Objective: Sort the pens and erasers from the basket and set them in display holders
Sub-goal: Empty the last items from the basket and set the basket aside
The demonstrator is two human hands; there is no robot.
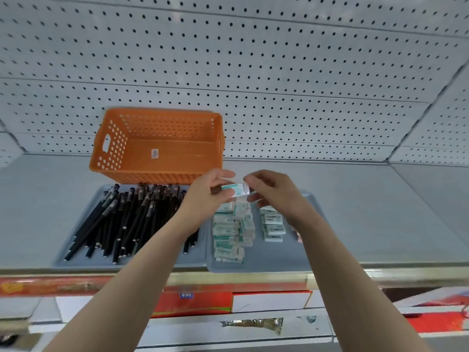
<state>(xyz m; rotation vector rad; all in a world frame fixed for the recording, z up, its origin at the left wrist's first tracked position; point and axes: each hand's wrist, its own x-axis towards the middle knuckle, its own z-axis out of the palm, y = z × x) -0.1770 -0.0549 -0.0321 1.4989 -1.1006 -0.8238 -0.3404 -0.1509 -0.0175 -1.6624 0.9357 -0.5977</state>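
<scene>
Pens point(127, 217) lie heaped on the grey tray point(83, 262) off to the outer side of my left hand point(208, 196), and the orange basket point(157, 146) stands just beyond that hand, only a sticker showing on its floor. So I judge this to be nearly the last piece to sort.

My left hand pinches one end of a single eraser point(234, 190) between thumb and fingers. My right hand point(274, 191) pinches the other end the same way, so the eraser hangs between the two, above the second tray point(274, 260).

Directly under my left hand's fingers the tall stack point(228, 232) of erasers leans unevenly. Under my right hand the short row point(273, 224) is lower and tidier.

To place this one well, I should turn it label up, hand it over to my right hand alone, and lower it flat onto the short row. I should keep my left wrist clear of the leaning stack, which looks ready to slide.
</scene>
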